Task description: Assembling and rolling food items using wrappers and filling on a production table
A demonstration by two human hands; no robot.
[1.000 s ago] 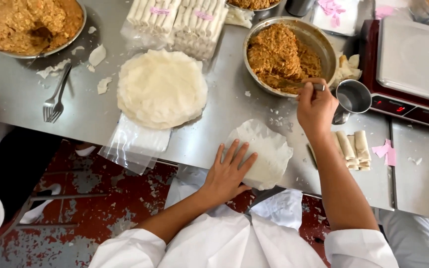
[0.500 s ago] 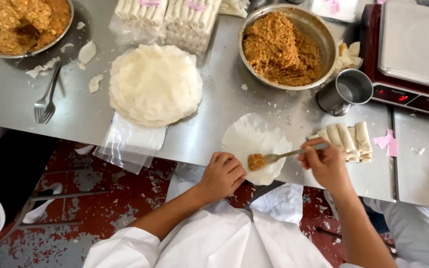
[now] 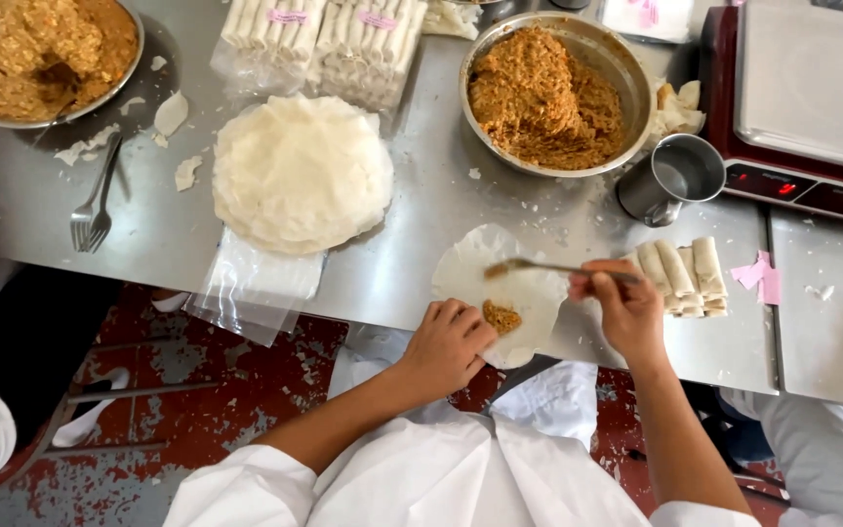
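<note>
- The left hand rested curled on the near edge of a thin round white wrapper lying flat at the front edge of the steel table, pinning it; nothing was held in it.
- The right hand was closed around a metal fork, its head above the wrapper.
- A small brown heap of filling sat on the wrapper just beside the left fingers.
- The filling step looked under way; next, I judged, the fork needs setting aside so both hands can fold and roll.
- Finished pale rolls lay just right of the fork hand.
- The steel bowl of brown filling stood behind the wrapper.
</note>
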